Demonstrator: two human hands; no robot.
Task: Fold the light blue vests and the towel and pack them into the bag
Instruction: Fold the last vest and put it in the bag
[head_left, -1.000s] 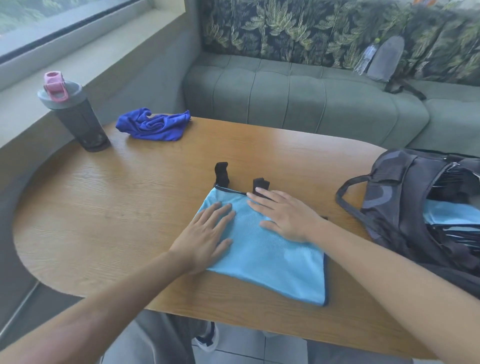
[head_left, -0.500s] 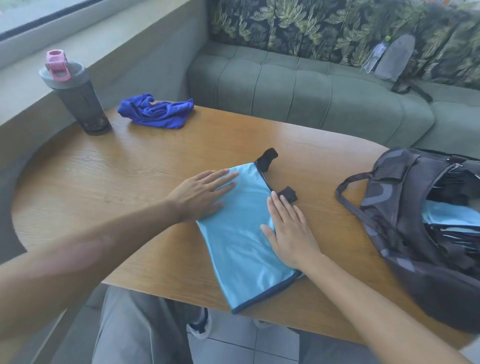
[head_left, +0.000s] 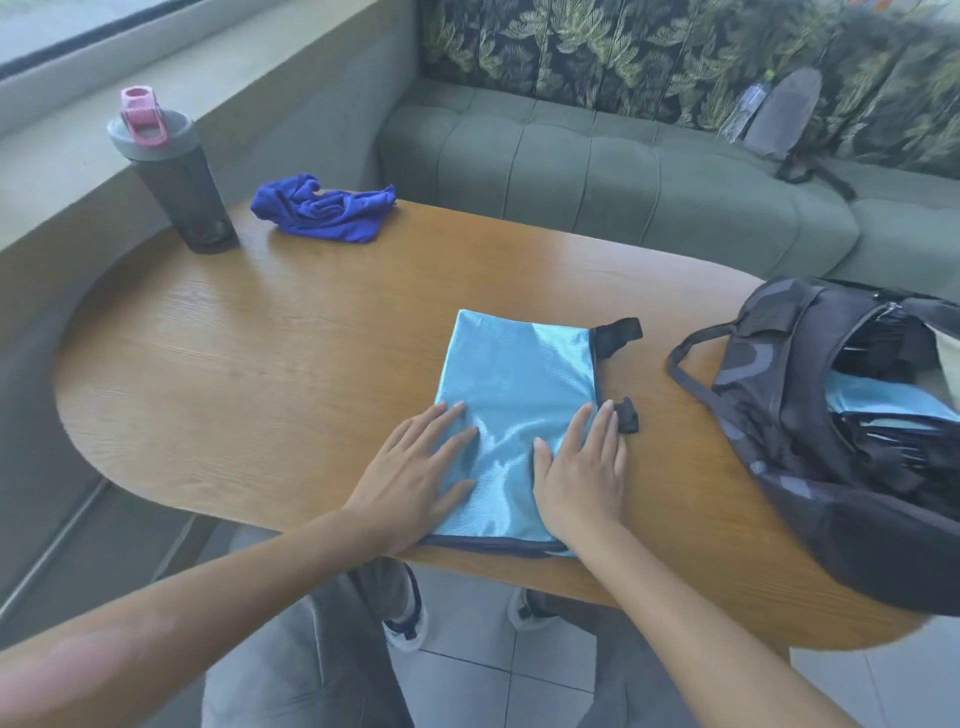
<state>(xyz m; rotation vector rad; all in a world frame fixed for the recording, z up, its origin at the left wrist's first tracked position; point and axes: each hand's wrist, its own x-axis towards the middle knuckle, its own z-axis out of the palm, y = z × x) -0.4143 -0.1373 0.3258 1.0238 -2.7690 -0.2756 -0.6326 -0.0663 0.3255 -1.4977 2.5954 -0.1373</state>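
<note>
Vest, folded, has been swung round within the last second to lie lengthwise near the table edge; both hands, left and right, press it flat, fingers straight, gripping nothing. Bag gapes alongside; towel waits crumpled.

Bright, even daylight, entering from the window at upper left. Soft sheen on the wooden table left of the hands; glossy highlights on the light blue vest beyond the fingertips. Shadows faint and diffuse. Wide-angle bowing toward the frame edges. Slight motion blur on the bag at right and on the forearms below.
</note>
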